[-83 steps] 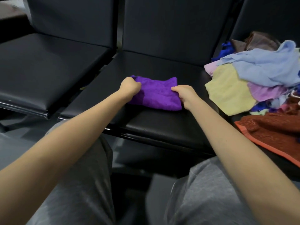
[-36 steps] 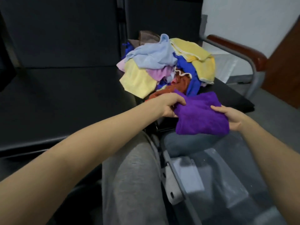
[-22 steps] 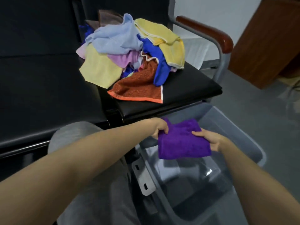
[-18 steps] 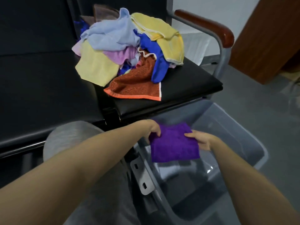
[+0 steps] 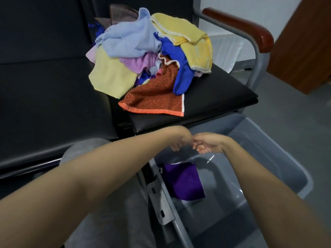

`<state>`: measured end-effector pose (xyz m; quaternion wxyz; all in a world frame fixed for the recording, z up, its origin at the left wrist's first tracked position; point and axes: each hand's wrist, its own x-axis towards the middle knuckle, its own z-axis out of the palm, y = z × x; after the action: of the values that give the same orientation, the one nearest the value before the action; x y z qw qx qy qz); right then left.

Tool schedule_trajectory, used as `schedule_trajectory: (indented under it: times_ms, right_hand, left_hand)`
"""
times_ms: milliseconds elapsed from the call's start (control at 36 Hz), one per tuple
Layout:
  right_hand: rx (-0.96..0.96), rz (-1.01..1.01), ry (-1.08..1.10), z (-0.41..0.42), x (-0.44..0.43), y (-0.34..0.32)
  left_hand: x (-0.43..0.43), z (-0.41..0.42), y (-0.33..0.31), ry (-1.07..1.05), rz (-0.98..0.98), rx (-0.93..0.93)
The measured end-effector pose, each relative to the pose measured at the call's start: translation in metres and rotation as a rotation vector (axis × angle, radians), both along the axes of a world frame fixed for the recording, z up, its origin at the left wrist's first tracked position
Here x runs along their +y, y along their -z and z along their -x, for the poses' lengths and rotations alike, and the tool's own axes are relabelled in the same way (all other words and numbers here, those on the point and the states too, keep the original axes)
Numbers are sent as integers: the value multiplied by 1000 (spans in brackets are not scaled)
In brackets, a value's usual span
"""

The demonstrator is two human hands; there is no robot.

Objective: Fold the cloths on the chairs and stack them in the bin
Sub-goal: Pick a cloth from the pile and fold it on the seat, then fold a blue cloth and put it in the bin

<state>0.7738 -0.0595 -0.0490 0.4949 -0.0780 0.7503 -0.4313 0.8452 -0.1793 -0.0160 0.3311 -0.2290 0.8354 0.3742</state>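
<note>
1. Hanging over the end of the grey bin [image 5: 268,151] nearest the chairs: left hand [image 5: 176,142], wrist bent down, fingers loosely curled, nothing in them
2. Just beside it, almost fingertip to fingertip: right hand [image 5: 206,144], palm turned partly up, fingers relaxed and slightly bent, likewise empty; both hands a little blurred
3. Lying low inside the bin, below both hands and apart from them: folded purple cloth [image 5: 182,181], flat, close to the bin's left wall
4. Heaped on the right-hand chair seat [image 5: 220,97], toward its back and left: unfolded pile of cloths [image 5: 154,68]
5. Topping the pile, side by side and touching: light blue cloth [image 5: 129,38] and yellow towel [image 5: 184,31] with pale edging
6. Draped down the front of the pile: bright blue cloth [image 5: 179,68], its lower end over the rust-orange towel [image 5: 157,97], spread forward on the seat with an orange hem toward the front edge
7. Spilling off the left side of the pile toward the middle seat [image 5: 44,86]: pale yellow cloth [image 5: 111,76], with a lilac cloth [image 5: 138,62] above it, tucked under the light blue one
8. Peeking out at the back of the pile: brown cloth [image 5: 121,13], only partly seen
9. Standing right of the seat: grey metal frame with a reddish-brown armrest [image 5: 240,24]
10. Showing under the left forearm: knee in grey trousers [image 5: 86,151]
</note>
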Motion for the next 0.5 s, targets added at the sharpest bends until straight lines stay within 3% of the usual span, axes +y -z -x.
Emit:
schedule_trajectory:
  times_ms: [56, 194, 278, 333, 389, 444, 500]
  right_hand:
    - [-10, 111, -10, 5, -10, -22]
    - [91, 118, -178, 13, -23, -67]
    - [178, 211, -151, 12, -44, -89]
    - [265, 261, -97, 12, -63, -100]
    - [391, 277, -86, 13, -83, -110]
    - [547, 245, -117, 12, -103, -115]
    - [689, 207, -175, 7, -118, -116]
  left_hand:
    - [-3, 10, -16, -24, -44, 17]
    - [-31, 21, -66, 10, -62, 105]
    - [-58, 13, -91, 0, -83, 403]
    - [-79, 4, -99, 40, 43, 665]
    - [-99, 0, -99, 163, 323, 757]
    - [-115, -4, -87, 297, 630, 566]
    - [-126, -10, -73, 295, 723, 449]
